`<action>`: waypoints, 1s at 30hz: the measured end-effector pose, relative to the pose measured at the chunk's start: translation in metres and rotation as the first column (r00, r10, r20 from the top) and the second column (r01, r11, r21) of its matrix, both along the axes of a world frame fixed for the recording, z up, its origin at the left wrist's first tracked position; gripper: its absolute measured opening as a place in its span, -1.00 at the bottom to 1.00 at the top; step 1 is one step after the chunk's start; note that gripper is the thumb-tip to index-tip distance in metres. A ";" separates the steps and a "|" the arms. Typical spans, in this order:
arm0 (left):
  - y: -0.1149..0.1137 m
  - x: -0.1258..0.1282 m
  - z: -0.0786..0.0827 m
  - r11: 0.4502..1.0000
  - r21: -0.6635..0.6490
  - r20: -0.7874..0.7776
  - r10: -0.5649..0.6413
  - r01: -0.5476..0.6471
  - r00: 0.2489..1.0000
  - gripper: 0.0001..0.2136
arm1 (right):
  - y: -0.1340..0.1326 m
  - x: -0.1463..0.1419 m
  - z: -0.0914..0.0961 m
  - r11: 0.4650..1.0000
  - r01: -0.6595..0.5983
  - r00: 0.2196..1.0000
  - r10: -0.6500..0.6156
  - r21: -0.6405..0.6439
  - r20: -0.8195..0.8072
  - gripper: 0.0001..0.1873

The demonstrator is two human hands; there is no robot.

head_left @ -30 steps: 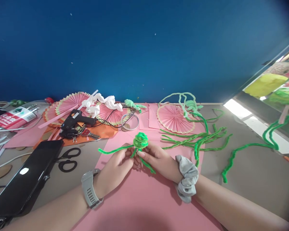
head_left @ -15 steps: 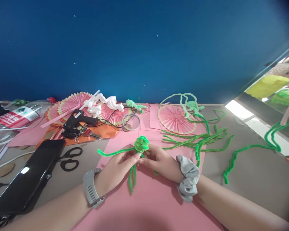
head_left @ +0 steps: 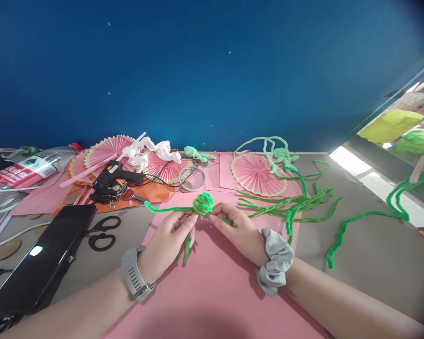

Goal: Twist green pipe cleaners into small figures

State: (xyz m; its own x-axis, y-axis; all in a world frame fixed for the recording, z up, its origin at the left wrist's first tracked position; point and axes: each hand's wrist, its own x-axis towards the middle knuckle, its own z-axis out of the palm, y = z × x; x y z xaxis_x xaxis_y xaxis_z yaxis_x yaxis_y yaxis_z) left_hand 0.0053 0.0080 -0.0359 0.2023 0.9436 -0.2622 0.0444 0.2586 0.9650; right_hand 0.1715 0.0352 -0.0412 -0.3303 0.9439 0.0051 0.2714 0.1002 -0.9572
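Observation:
Both of my hands pinch a green pipe-cleaner flower held just above a pink paper sheet. My left hand, with a grey watch on its wrist, grips below the coiled head, and a green stem hangs down past its fingers. My right hand, with a grey scrunchie on its wrist, holds the coil from the right. A loose green strand runs left from the coil toward the orange paper.
Black scissors, a black glue gun, keys and a tape ring lie to the left. Pink paper fans and loose green pipe cleaners sit behind and right. A black tablet lies at left. A blue wall stands behind.
The coil has shifted slightly up and left between my hands and turned. The hanging stem has swung from the right of my hands to below my left hand.

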 end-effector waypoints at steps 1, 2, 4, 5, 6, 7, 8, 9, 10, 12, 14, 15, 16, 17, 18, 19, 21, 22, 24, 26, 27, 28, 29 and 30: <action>0.000 0.000 0.000 1.000 0.011 -0.005 0.010 -0.010 1.000 -0.77 | -0.001 0.000 0.000 0.999 0.012 0.999 -0.014 0.040 0.034 -0.81; 0.000 0.000 -0.001 0.999 0.028 -0.013 0.016 -0.016 1.000 -0.77 | -0.001 0.000 -0.001 0.997 0.013 0.998 -0.017 0.079 0.058 -0.81; -0.001 0.001 -0.001 0.996 0.084 -0.039 0.019 -0.016 0.999 -0.78 | -0.003 0.000 -0.002 0.991 -0.013 0.996 0.001 0.131 0.087 -0.78; -0.001 0.001 -0.001 0.994 0.112 -0.054 0.017 -0.011 0.998 -0.79 | -0.004 0.000 -0.003 0.990 -0.027 0.996 0.015 0.138 0.090 -0.76; -0.001 0.001 -0.001 0.992 0.130 -0.064 0.013 -0.005 0.998 -0.79 | -0.005 0.000 -0.004 0.990 -0.035 0.996 0.024 0.135 0.084 -0.75; -0.001 0.001 0.000 0.991 0.132 -0.066 0.011 -0.002 0.998 -0.79 | -0.005 0.000 -0.005 0.992 -0.037 0.997 0.029 0.119 0.067 -0.73; -0.001 0.001 0.000 0.993 0.121 -0.060 0.013 -0.006 0.998 -0.79 | -0.005 0.000 -0.005 0.995 -0.036 0.999 0.033 0.091 0.037 -0.71; -0.001 0.001 0.001 0.994 0.106 -0.046 0.025 -0.020 0.999 -0.79 | -0.005 -0.001 -0.005 0.998 -0.037 0.999 0.037 0.055 -0.005 -0.70; 0.000 0.001 0.001 0.995 0.091 -0.029 0.044 -0.042 0.999 -0.79 | -0.005 -0.001 -0.005 0.999 -0.042 0.997 0.043 0.016 -0.057 -0.69; 0.001 0.000 0.002 0.992 0.075 0.006 0.106 -0.106 0.994 -0.80 | -0.005 -0.002 -0.005 0.996 -0.055 0.983 0.043 -0.063 -0.179 -0.66; 0.002 -0.001 0.003 0.981 0.082 0.041 0.171 -0.174 0.984 -0.80 | -0.005 -0.002 -0.004 0.991 -0.050 0.958 0.013 -0.123 -0.286 -0.66; 0.003 -0.001 0.003 0.976 0.087 0.060 0.196 -0.201 0.979 -0.80 | -0.005 -0.002 -0.003 0.989 -0.042 0.946 -0.006 -0.143 -0.325 -0.65; 0.003 -0.002 0.003 0.972 0.087 0.081 0.212 -0.219 0.974 -0.80 | -0.005 -0.002 -0.002 0.987 -0.040 0.937 -0.016 -0.155 -0.348 -0.65; 0.004 -0.002 0.003 0.970 0.083 0.100 0.220 -0.229 0.970 -0.80 | -0.005 -0.001 -0.001 0.987 -0.043 0.937 -0.015 -0.157 -0.348 -0.64; 0.004 -0.002 0.004 0.970 0.076 0.110 0.222 -0.231 0.969 -0.80 | -0.005 -0.001 -0.001 0.987 -0.053 0.944 0.000 -0.152 -0.330 -0.65; 0.003 -0.002 0.004 0.970 0.075 0.106 0.223 -0.231 0.969 -0.80 | -0.005 -0.001 0.000 0.988 -0.059 0.955 0.015 -0.140 -0.296 -0.67; 0.003 -0.002 0.004 0.970 0.090 0.067 0.221 -0.226 0.973 -0.80 | -0.004 -0.002 -0.001 0.992 -0.058 0.978 0.034 -0.113 -0.208 -0.73; 0.002 -0.001 0.005 0.970 0.099 0.048 0.217 -0.221 0.975 -0.80 | -0.004 -0.002 -0.001 0.993 -0.054 0.984 0.035 -0.100 -0.176 -0.75; 0.001 0.000 0.006 0.974 0.101 0.030 0.202 -0.204 0.979 -0.80 | -0.002 -0.002 -0.003 0.996 -0.030 0.986 0.016 -0.084 -0.164 -0.77; 0.001 0.001 0.006 0.981 0.074 0.038 0.177 -0.180 0.983 -0.77 | -0.001 -0.002 -0.004 0.997 0.004 0.984 -0.018 -0.081 -0.178 -0.75; 0.001 0.002 0.007 0.984 0.060 0.038 0.163 -0.165 0.986 -0.76 | -0.001 -0.002 -0.004 0.996 0.025 0.981 -0.040 -0.082 -0.189 -0.74; 0.000 0.002 0.008 0.988 0.049 0.032 0.148 -0.150 0.988 -0.74 | 0.000 -0.002 -0.004 0.995 0.044 0.977 -0.061 -0.084 -0.203 -0.74; 0.000 0.002 0.008 0.991 0.040 0.026 0.129 -0.130 0.991 -0.72 | 0.000 -0.002 -0.004 0.994 0.059 0.972 -0.077 -0.089 -0.222 -0.75; 0.000 0.002 0.009 0.994 0.031 0.021 0.104 -0.105 0.994 -0.70 | 0.000 -0.001 -0.004 0.993 0.070 0.964 -0.092 -0.099 -0.248 -0.75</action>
